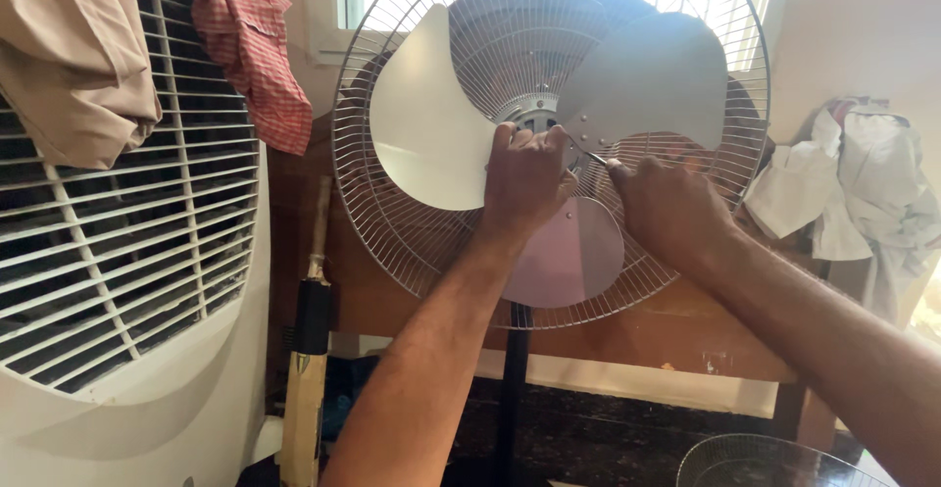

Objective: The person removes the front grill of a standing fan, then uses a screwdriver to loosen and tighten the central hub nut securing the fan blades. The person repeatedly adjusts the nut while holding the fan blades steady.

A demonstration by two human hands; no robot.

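L hand (524,181) clamps fan hub (537,115); R hand (667,203) pinches thin tool (594,159) beside hub. Keep blades (431,115) steady, tool square.

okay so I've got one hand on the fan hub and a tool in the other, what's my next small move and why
Probably keep the left hand steadying the hub and turn the thin tool in the right hand: its tip sits at the hub, and the blades are still mounted.

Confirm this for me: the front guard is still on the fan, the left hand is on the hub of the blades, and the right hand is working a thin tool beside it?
Not quite. The front guard is off, lying at the lower right in the head view. The blades are bare before the rear guard. The left hand is on the hub, and the right hand holds a thin tool beside it.
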